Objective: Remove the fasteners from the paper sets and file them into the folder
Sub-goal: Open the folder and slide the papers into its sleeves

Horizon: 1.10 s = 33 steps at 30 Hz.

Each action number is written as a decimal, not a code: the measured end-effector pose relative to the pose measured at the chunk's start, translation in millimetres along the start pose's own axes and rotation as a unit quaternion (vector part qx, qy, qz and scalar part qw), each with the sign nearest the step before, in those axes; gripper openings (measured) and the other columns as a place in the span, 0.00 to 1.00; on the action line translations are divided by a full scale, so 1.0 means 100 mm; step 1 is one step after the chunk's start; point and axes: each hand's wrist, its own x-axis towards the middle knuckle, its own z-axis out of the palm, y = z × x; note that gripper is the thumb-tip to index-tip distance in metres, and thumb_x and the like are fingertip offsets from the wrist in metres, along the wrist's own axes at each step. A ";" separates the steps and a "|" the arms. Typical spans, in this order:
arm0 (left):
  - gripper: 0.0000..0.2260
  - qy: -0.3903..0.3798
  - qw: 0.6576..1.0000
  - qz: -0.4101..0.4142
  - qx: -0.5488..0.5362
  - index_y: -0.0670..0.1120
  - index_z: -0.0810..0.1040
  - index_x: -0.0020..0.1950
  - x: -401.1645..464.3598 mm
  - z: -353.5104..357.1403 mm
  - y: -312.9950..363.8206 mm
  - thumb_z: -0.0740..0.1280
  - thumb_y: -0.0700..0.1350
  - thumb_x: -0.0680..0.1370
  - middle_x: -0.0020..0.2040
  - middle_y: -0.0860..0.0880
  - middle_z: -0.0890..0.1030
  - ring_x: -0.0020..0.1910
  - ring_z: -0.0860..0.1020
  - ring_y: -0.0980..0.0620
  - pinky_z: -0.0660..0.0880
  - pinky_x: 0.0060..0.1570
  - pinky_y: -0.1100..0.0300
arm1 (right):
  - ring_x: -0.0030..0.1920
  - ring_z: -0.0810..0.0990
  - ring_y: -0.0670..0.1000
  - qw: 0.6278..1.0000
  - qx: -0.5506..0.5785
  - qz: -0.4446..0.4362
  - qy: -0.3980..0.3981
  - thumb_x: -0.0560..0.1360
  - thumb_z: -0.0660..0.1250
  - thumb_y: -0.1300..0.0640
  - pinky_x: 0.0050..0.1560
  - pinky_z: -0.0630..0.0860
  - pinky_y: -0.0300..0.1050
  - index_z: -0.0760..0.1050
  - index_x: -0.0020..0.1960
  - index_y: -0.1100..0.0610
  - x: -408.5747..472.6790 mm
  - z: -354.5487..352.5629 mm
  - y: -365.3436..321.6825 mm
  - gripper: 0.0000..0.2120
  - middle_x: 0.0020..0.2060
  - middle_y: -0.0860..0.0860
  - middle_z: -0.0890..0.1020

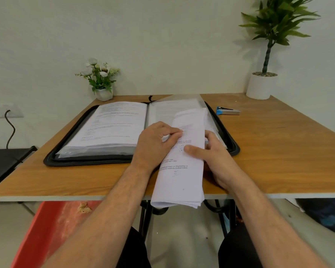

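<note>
Both hands' fingers curled, gripping paper set (184,171): left hand (155,144), right hand (209,153). Folder (70,146) open on wooden worktop (278,151); pale wall.

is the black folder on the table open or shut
Open. The black folder lies flat on the table, both sides spread, printed pages showing on its left side; both hands hold a paper set over its right side.

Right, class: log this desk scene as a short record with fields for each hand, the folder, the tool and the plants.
left hand: pinches white printed paper set
right hand: grips the set's right edge
black zip folder: open, sleeves filled
blue and silver staple remover: on wooden table, right of folder
plants: white flower pot, tall green plant
</note>
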 end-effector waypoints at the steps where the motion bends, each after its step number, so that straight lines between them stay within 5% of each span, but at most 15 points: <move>1: 0.07 0.005 1.000 -0.001 -0.004 0.52 0.87 0.52 0.01 0.00 0.00 0.72 0.50 0.78 0.47 0.58 0.81 0.49 0.79 0.59 0.77 0.53 0.60 | 0.56 0.84 0.55 0.999 -0.008 0.000 -0.053 0.69 0.77 0.61 0.56 0.81 0.56 0.68 0.69 0.51 -0.01 -0.01 -0.01 0.33 0.59 0.53 0.83; 4: 0.05 0.007 1.000 0.002 -0.011 0.53 0.87 0.51 0.00 0.00 0.00 0.73 0.50 0.77 0.46 0.58 0.81 0.48 0.79 0.59 0.76 0.51 0.62 | 0.59 0.83 0.55 0.990 -0.061 0.023 -0.128 0.68 0.72 0.66 0.58 0.80 0.55 0.67 0.71 0.49 0.01 -0.04 -0.03 0.34 0.60 0.52 0.83; 9: 0.08 -0.021 1.000 0.005 0.004 0.51 0.87 0.54 -0.02 0.01 -0.02 0.72 0.50 0.78 0.48 0.57 0.82 0.49 0.79 0.58 0.76 0.51 0.61 | 0.47 0.86 0.55 0.993 0.007 0.072 0.088 0.74 0.72 0.68 0.40 0.84 0.51 0.67 0.68 0.50 0.12 0.03 -0.06 0.28 0.54 0.53 0.82; 12: 0.08 -0.025 1.000 0.000 0.004 0.52 0.86 0.55 -0.02 0.02 0.00 0.72 0.50 0.78 0.48 0.58 0.81 0.49 0.78 0.60 0.75 0.50 0.65 | 0.45 0.86 0.52 0.992 -0.012 0.040 0.121 0.74 0.74 0.63 0.38 0.83 0.47 0.68 0.64 0.50 0.09 0.07 -0.03 0.24 0.54 0.53 0.82; 18: 0.08 0.031 0.999 0.011 0.012 0.51 0.86 0.55 -0.02 -0.02 0.02 0.71 0.49 0.78 0.48 0.56 0.82 0.48 0.78 0.59 0.73 0.50 0.69 | 0.56 0.83 0.61 0.992 -0.020 0.000 -0.124 0.67 0.77 0.61 0.55 0.79 0.66 0.58 0.75 0.40 -0.07 -0.05 -0.03 0.45 0.60 0.56 0.82; 21: 0.09 0.055 0.998 0.008 0.014 0.49 0.86 0.55 -0.02 -0.03 0.04 0.71 0.49 0.79 0.48 0.55 0.82 0.48 0.78 0.58 0.73 0.51 0.69 | 0.59 0.82 0.57 0.992 -0.050 0.003 -0.116 0.68 0.75 0.66 0.52 0.82 0.61 0.55 0.76 0.32 -0.02 -0.04 0.00 0.50 0.68 0.52 0.75; 24: 0.08 0.047 0.999 0.013 0.003 0.49 0.87 0.55 -0.03 -0.04 0.01 0.71 0.48 0.79 0.48 0.58 0.81 0.49 0.78 0.60 0.73 0.52 0.68 | 0.45 0.86 0.57 0.999 -0.051 0.002 0.017 0.76 0.69 0.69 0.28 0.80 0.48 0.61 0.73 0.34 0.02 0.05 -0.02 0.40 0.61 0.53 0.78; 26: 0.08 0.027 0.999 0.021 0.002 0.49 0.87 0.54 -0.04 -0.04 -0.02 0.71 0.48 0.79 0.48 0.57 0.81 0.49 0.78 0.59 0.76 0.52 0.62 | 0.41 0.86 0.56 0.994 -0.051 -0.011 0.094 0.79 0.67 0.64 0.27 0.79 0.44 0.69 0.70 0.41 0.05 0.08 0.00 0.26 0.62 0.52 0.77; 28: 0.08 0.016 1.000 0.018 0.004 0.49 0.86 0.55 -0.04 -0.02 -0.03 0.71 0.49 0.79 0.49 0.55 0.82 0.50 0.78 0.57 0.77 0.51 0.58 | 0.40 0.86 0.56 0.995 -0.026 -0.004 0.096 0.82 0.64 0.59 0.30 0.81 0.42 0.76 0.67 0.49 0.05 0.08 0.03 0.15 0.62 0.53 0.77; 33: 0.08 0.025 1.000 0.010 -0.004 0.49 0.87 0.54 -0.06 0.00 -0.02 0.71 0.49 0.79 0.49 0.54 0.83 0.50 0.79 0.56 0.78 0.51 0.53 | 0.40 0.85 0.62 0.995 0.096 0.019 0.020 0.83 0.58 0.59 0.32 0.83 0.45 0.75 0.68 0.55 0.00 0.01 -0.02 0.16 0.51 0.59 0.85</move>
